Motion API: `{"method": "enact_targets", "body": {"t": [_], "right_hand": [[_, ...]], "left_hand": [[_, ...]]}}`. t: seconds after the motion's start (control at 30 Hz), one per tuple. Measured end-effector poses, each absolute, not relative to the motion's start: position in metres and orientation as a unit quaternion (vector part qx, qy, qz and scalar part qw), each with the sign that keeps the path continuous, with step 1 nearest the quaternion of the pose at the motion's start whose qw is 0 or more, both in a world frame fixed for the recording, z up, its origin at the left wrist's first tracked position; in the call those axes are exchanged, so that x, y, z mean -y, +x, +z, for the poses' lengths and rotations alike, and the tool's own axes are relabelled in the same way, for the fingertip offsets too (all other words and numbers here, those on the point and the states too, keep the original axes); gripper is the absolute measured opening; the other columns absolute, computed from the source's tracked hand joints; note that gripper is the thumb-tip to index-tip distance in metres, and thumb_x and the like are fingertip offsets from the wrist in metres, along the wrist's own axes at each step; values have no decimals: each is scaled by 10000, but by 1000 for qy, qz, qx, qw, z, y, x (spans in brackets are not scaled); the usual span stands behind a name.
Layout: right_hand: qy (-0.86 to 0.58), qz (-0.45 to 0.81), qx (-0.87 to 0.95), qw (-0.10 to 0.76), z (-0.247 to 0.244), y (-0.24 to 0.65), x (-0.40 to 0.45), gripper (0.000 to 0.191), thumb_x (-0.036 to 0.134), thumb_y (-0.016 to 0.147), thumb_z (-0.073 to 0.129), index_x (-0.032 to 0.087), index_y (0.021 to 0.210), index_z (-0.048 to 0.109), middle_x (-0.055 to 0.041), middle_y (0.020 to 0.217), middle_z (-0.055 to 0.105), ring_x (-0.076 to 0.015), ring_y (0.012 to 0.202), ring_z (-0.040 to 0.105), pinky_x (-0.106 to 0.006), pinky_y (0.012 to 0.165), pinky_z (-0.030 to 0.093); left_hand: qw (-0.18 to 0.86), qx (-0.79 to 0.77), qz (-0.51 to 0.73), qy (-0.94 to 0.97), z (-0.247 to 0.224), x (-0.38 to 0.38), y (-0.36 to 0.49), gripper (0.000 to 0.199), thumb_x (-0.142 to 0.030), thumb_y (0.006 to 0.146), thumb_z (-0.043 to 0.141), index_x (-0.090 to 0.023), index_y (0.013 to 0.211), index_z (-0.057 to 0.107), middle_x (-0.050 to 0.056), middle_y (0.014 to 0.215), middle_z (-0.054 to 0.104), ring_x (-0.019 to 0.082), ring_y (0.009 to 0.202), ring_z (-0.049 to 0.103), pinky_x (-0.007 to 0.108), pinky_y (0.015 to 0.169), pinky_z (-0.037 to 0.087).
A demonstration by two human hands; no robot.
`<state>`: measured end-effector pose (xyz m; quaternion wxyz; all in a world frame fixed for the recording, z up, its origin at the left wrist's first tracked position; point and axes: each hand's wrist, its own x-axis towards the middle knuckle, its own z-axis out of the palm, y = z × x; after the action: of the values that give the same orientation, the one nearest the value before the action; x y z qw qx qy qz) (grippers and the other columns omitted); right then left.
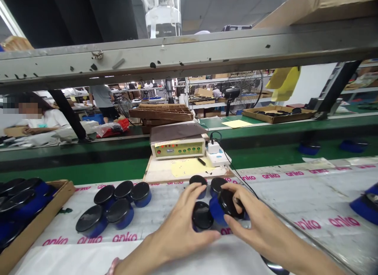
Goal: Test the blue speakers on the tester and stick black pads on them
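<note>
My right hand [251, 212] grips a blue round container with a glossy black top [227, 204], tilted on its side, between thumb and fingers. My left hand [186, 220] is open, fingers and thumb spread around a similar standing container [202, 216]; whether it touches that one I cannot tell. Behind the hands stand two more, a left one [198, 181] partly covered by my left fingertips and a right one [218, 184] partly behind my right hand. To the left, several like containers [120, 212] form a group on the printed sheet [159, 212].
A cardboard box [56, 208] of such containers sits at left. Ahead is a control box with buttons [178, 149], beside a white power adapter [214, 148]. A cable [248, 188] runs past my right hand. Blue containers [309, 147] lie on the green belt; a shelf beam [183, 56] crosses above.
</note>
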<state>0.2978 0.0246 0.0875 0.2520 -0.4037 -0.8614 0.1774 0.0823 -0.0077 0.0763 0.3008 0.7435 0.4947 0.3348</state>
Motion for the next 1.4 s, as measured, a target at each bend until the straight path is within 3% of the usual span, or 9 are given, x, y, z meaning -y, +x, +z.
{"method": "enact_targets", "body": {"t": [0.27,0.6,0.73,0.83,0.97,1.07,1.17,1.3,1.4], "right_hand": [[-355,283,845,282,117,270,-9,209,350,925,427,255,1111,415,-9,894,543,-159,786,555,-275,683,474],[-328,262,863,280,104,236,-8,258,377,935,388,240,1148,436,-37,960,566,-161,792,570,-276,701,476],[-316,251,874,270,100,230,-11,344,397,910,452,246,1215,401,-56,1007,572,-165,767,585,-288,683,491],[-362,248,853,284,108,248,-25,383,470,888,471,247,1192,401,-3,811,554,-145,582,550,-265,522,463],[-476,149,790,357,121,307,-56,334,573,877,399,251,898,487,52,560,367,-132,428,390,-267,407,327],[-582,62,709,392,119,358,-76,366,608,869,366,257,852,469,-7,684,510,-170,557,488,-312,539,396],[-679,27,632,372,104,398,-88,307,505,908,377,223,984,472,-60,887,594,-192,727,570,-312,650,443],[-797,-29,535,280,72,441,-102,277,369,883,546,141,1040,537,-67,1005,599,-180,852,590,-351,755,479],[-853,-84,463,228,55,470,-104,331,388,884,559,158,1122,553,-81,1189,545,-233,1054,541,-456,881,441]], "left_hand": [[281,-417,398,767,106,21,100,641,-215,759,681,-221,1336,403,21,1135,633,198,1045,589,302,951,453],[267,-466,413,735,98,34,78,633,-171,727,669,-198,1303,410,34,1074,644,204,971,605,313,879,487],[208,-521,374,739,88,42,64,713,-190,720,656,-215,1361,344,68,1215,571,240,1104,527,386,967,437],[137,-589,335,722,77,46,35,722,-215,730,638,-220,1378,320,93,1313,483,265,1207,445,423,1028,376],[29,-654,265,708,57,52,-21,637,-204,784,557,-240,1381,340,79,1308,510,279,1231,428,452,1036,346],[-76,-666,207,713,46,55,-45,522,-243,776,558,-269,1292,487,71,1283,543,336,1241,404,525,1021,323],[-110,-641,221,726,43,46,-36,474,-302,808,543,-305,1281,506,78,1370,457,360,1281,359,564,1015,312],[46,-581,232,779,40,18,18,676,-387,767,622,-357,1383,348,71,1483,270,348,1261,418,476,939,455],[147,-568,237,774,29,-2,66,603,-317,748,614,-303,1318,418,91,1425,300,283,1059,591,388,806,538]]}}
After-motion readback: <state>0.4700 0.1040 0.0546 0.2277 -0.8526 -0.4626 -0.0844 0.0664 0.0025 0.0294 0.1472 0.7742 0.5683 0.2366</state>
